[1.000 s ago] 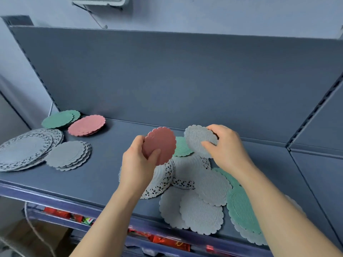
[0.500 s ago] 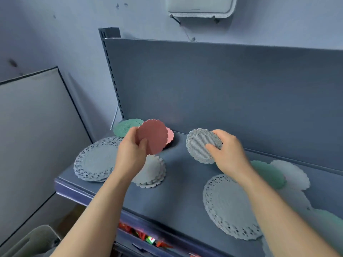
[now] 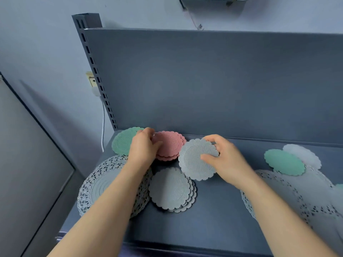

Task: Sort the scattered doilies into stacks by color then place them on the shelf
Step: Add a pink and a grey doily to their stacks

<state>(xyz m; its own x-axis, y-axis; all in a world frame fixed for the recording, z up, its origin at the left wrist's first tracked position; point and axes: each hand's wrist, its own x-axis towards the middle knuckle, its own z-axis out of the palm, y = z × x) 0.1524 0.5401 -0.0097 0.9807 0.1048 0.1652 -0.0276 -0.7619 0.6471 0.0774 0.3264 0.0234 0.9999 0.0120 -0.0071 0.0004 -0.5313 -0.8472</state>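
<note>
Saw a pale blue-grey wall (image 3: 46, 43) behind, lit flat and even, with soft shadows. A dark grey shelf (image 3: 213, 219) unit stood against it, with a solid back panel (image 3: 213, 80) and a slotted upright (image 3: 92, 71) at its left end. Just left of the upright was a yellowed wall socket (image 3: 91, 80) with a white plug, and a white cable (image 3: 103, 127) dropped down the wall. Top of view showed the underside of a white wall-mounted box (image 3: 211, 0), a thin tagged wire (image 3: 193, 19) below it. Far left, I saw a big grey panel (image 3: 22, 164) with a dark edge cutting diagonally across.
</note>
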